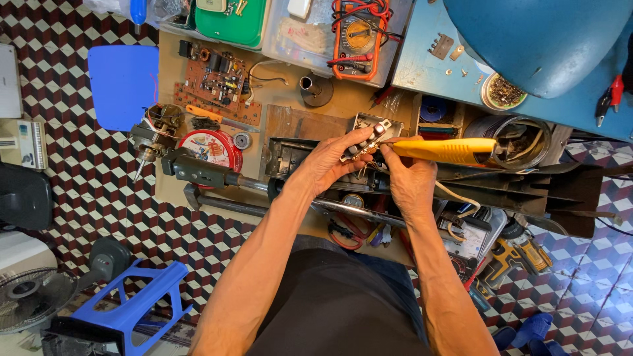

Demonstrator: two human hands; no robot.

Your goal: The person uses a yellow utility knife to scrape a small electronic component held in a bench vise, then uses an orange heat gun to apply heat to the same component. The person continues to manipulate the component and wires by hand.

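Note:
My left hand [333, 161] grips a small switch block [368, 138] with light-coloured buttons and thin wires, held above the workbench. My right hand [410, 181] holds a yellow-handled soldering iron [448, 150] whose tip end meets the switch block. The iron's pale cord [455, 198] loops down past my right wrist. Both forearms reach forward from my lap, where dark clothing shows.
A brown circuit board [217, 82], an orange multimeter [359, 36], a red round tin [208, 146], a small motor [155, 128] and a dark metal housing [290, 155] lie on the bench. A blue stool [135, 306], a fan [30, 296] and a yellow drill [508, 257] stand on the patterned floor.

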